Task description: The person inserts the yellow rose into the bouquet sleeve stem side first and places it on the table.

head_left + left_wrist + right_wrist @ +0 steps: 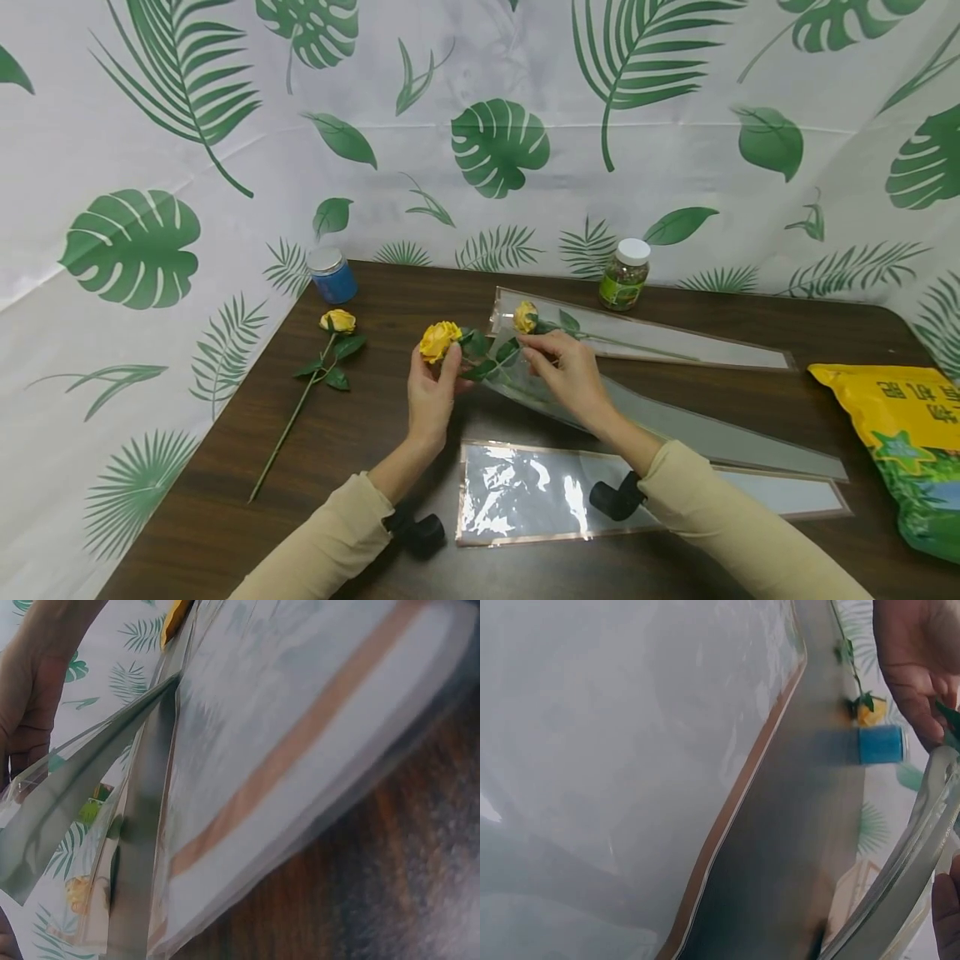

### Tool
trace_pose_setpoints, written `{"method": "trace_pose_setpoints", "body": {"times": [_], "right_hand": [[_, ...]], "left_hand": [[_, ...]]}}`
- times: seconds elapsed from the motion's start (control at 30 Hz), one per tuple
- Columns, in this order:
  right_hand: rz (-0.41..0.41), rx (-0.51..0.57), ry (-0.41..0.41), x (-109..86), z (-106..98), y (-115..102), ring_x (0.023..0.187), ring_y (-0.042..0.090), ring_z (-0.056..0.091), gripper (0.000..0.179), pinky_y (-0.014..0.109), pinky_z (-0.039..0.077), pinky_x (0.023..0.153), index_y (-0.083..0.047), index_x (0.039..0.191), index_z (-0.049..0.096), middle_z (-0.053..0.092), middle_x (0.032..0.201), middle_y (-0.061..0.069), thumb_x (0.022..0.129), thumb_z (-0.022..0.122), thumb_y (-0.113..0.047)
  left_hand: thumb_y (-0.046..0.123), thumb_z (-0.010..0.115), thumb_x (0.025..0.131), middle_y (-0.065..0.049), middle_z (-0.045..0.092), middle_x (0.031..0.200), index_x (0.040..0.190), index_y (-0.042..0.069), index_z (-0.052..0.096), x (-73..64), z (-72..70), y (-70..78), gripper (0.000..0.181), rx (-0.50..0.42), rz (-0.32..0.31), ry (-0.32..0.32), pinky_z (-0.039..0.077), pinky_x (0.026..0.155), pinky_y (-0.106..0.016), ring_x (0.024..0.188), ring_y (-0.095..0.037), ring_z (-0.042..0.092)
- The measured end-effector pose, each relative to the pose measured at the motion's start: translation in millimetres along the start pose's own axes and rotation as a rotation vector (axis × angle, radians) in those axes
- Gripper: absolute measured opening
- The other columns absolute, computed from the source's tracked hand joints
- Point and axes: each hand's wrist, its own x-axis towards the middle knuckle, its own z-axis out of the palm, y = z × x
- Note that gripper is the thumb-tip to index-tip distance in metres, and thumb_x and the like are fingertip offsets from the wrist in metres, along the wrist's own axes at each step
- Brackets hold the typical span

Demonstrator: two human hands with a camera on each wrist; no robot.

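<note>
My left hand [431, 398] holds a yellow artificial rose [440, 342] just below its bloom, thumb against the flower. The rose's leaves and stem run right into the mouth of a long, tapered clear flower sleeve [667, 414]. At that mouth, my right hand [566, 375] pinches the sleeve's edge between thumb and fingers. In the right wrist view the sleeve's raised edge [900, 885] spans between both hands. How far the stem reaches inside is hard to see. Behind the right hand, another yellow rose [525, 317] lies in a sleeve [738, 353].
A third yellow rose [337, 321] lies at the left. Nearer me is a flat sleeve [525, 492] with a copper-coloured border. At the back stand a blue jar [334, 279] and a white-lidded jar [624, 275]. A yellow-green bag [900, 442] sits at the right edge.
</note>
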Motion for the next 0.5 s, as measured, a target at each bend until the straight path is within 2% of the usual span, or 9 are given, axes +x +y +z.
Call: {"method": "trace_pose_setpoints", "body": {"times": [0.1,0.2,0.33,0.5], "right_hand": [[-0.003,0.001,0.003,0.1,-0.1,0.3,0.06,0.016,0.062,0.018,0.021,0.051,0.053,0.001,0.102,0.071,0.063,0.078,0.009,0.086,0.066,-0.002],[-0.01,0.001,0.007,0.3,0.1,0.7,0.06,0.016,0.063,0.017,0.021,0.051,0.054,0.002,0.101,0.07,0.063,0.078,0.01,0.085,0.066,-0.001],[-0.004,-0.001,0.004,0.2,-0.6,0.2,0.061,0.016,0.062,0.018,0.021,0.051,0.054,0.002,0.102,0.07,0.063,0.078,0.009,0.085,0.066,-0.001],[0.005,-0.009,0.002,-0.6,-2.1,0.7,0.061,0.015,0.062,0.019,0.021,0.051,0.054,0.001,0.104,0.07,0.063,0.079,0.009,0.086,0.066,-0.002]], "left_hand": [[0.024,0.045,0.101,-0.001,0.063,0.085,0.12,0.002,0.045,-0.6,-0.8,2.4,0.029,-0.05,-0.001,-0.014,0.054,0.059,-0.022,0.07,-0.009,0.063],[0.029,0.038,0.102,0.0,0.065,0.083,0.117,0.004,0.047,-1.5,-0.8,4.4,0.031,-0.058,-0.007,-0.02,0.054,0.058,-0.022,0.069,-0.009,0.063],[0.029,0.041,0.102,0.0,0.065,0.082,0.118,0.002,0.05,-1.6,-0.2,4.9,0.032,-0.044,-0.033,-0.021,0.054,0.059,-0.023,0.069,-0.009,0.064],[0.021,0.052,0.097,0.002,0.066,0.079,0.115,0.001,0.054,-0.2,0.9,5.0,0.027,-0.013,-0.062,-0.011,0.053,0.058,-0.021,0.066,-0.008,0.065]]}}
